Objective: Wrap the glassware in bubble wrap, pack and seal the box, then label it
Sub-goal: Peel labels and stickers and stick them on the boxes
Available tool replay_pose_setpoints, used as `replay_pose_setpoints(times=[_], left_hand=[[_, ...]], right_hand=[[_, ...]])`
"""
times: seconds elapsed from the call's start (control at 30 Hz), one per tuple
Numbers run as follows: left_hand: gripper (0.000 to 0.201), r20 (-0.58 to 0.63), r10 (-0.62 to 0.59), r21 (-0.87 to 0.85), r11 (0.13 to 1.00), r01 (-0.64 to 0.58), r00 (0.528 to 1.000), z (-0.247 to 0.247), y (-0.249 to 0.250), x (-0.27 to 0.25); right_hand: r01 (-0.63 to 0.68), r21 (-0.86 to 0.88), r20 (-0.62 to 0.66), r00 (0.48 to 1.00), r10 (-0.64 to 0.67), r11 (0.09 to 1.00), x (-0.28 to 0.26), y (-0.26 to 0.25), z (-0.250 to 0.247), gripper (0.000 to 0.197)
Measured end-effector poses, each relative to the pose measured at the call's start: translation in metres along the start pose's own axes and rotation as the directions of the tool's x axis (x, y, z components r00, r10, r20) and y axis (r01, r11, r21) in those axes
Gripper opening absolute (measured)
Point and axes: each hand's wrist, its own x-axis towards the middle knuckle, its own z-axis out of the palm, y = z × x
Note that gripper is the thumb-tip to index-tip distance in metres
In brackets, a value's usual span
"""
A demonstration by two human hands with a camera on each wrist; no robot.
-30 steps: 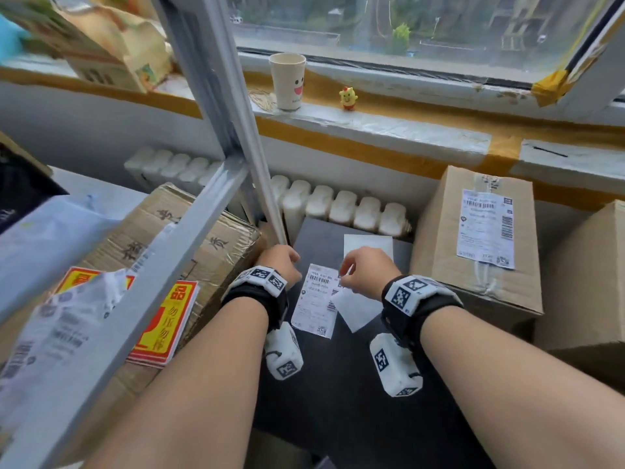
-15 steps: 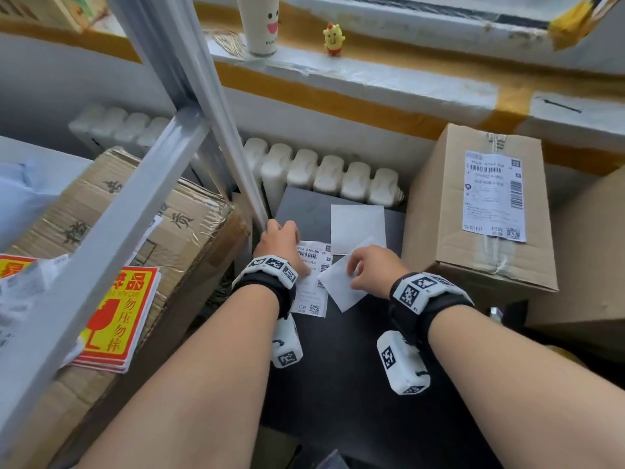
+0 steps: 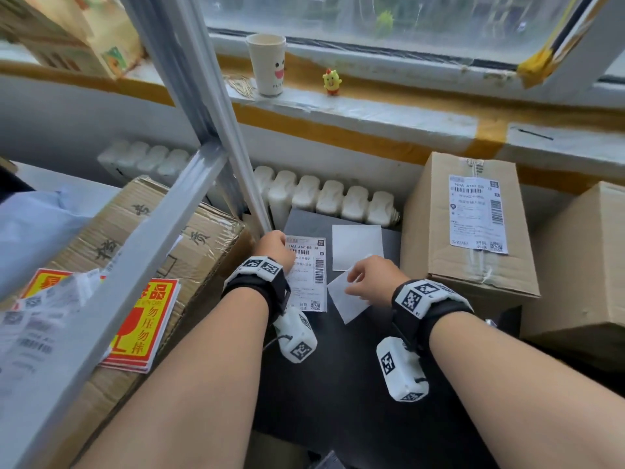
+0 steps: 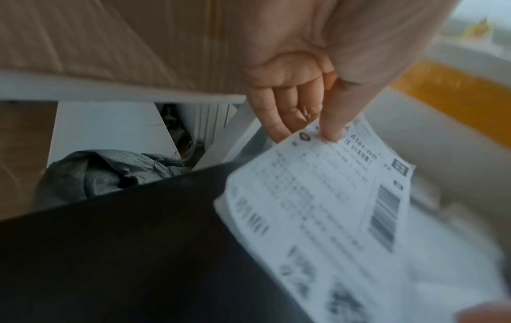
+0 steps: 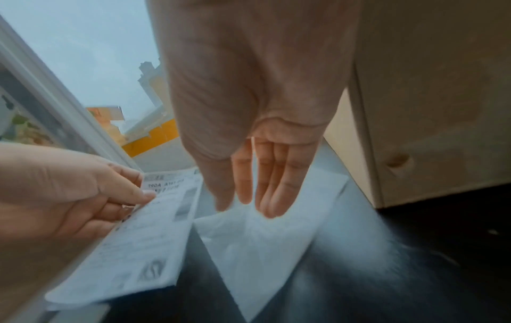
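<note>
**Label peeled, backing set loose: the labelling step is in hand**

Head view: the left hand (image 3: 274,247) pinches the top corner of a printed shipping label (image 3: 307,273) above the dark tabletop (image 3: 338,367). The right hand (image 3: 370,280) is over a blank white backing sheet (image 3: 345,299) that lies tilted beside the label; a second blank sheet (image 3: 356,247) lies flat just behind it. A sealed cardboard box (image 3: 470,228) that already carries a label stands just right of the tabletop, and a plain box (image 3: 575,262) stands further right. Red and yellow fragile stickers (image 3: 148,319) rest on a carton to the left. No glassware or bubble wrap is in view.

Left wrist view: thumb and fingers (image 4: 329,129) are closed on the label's (image 4: 331,207) corner, printed face towards the camera; the picture is blurred.

Right wrist view: the right hand's fingers (image 5: 272,192) are straight and relaxed, holding nothing, their tips at or just above the backing sheet (image 5: 257,236). Whether they touch it I cannot tell.

Judging from this, wrapping and sealing look finished and the label is freed for sticking. The next move calls for carrying it to the unlabelled box, keeping the sticky side from folding on itself, then smoothing it flat with the free hand.
</note>
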Motion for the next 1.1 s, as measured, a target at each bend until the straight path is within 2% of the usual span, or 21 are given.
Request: replay_pose_setpoints(times=[0.17, 0.33, 0.47, 0.63, 0.73, 0.77, 0.87, 0.93, 1.03, 1.1], left_hand=[[0.013, -0.081, 0.073, -0.147, 0.986, -0.084, 0.994, -0.038, 0.029, -0.01], [0.005, -0.107, 0.131, -0.208, 0.966, -0.15, 0.986, -0.056, 0.056, -0.022], [0.022, -0.138, 0.175, -0.217, 0.955, -0.202, 0.975, -0.06, 0.074, -0.03], [0.025, -0.176, 0.22, -0.218, 0.942, -0.256, 0.96, -0.064, 0.093, -0.037], [0.021, -0.175, 0.223, -0.237, 0.936, -0.26, 0.959, -0.065, 0.101, -0.041], [0.018, -0.175, 0.221, -0.24, 0.936, -0.259, 0.96, -0.065, 0.103, -0.042], [0.045, -0.229, 0.237, -0.176, 0.944, -0.28, 0.944, -0.067, 0.109, -0.048], [0.043, -0.26, 0.299, -0.129, 0.932, -0.34, 0.918, -0.071, 0.116, -0.055], [0.019, -0.101, 0.417, -0.149, 0.891, -0.428, 0.903, -0.072, 0.127, -0.062], [0.013, -0.004, 0.462, -0.171, 0.873, -0.456, 0.887, -0.07, 0.135, -0.067]], right_hand=[[0.021, 0.261, 0.071, 0.997, -0.041, 0.965, -0.019, -0.025, -0.028, 0.023], [0.047, 0.38, 0.059, 0.995, -0.075, 0.924, -0.041, -0.042, -0.059, 0.013], [0.035, 0.51, 0.043, 0.997, -0.066, 0.86, -0.056, -0.047, -0.074, 0.018], [0.055, 0.51, 0.046, 0.995, -0.092, 0.858, -0.069, -0.044, -0.084, 0.01], [0.057, 0.483, 0.011, 0.997, -0.071, 0.874, -0.074, -0.044, -0.091, 0.013], [0.05, 0.506, 0.0, 0.998, -0.058, 0.861, -0.075, -0.045, -0.093, 0.015], [0.036, 0.632, -0.049, 0.999, -0.006, 0.774, -0.081, -0.045, -0.101, 0.019], [0.063, 0.66, -0.108, 0.994, 0.011, 0.749, -0.083, -0.044, -0.106, 0.016], [0.104, 0.673, -0.176, 0.984, 0.022, 0.732, -0.084, -0.044, -0.113, 0.01], [0.118, 0.698, -0.198, 0.98, 0.032, 0.707, -0.084, -0.044, -0.117, 0.012]])
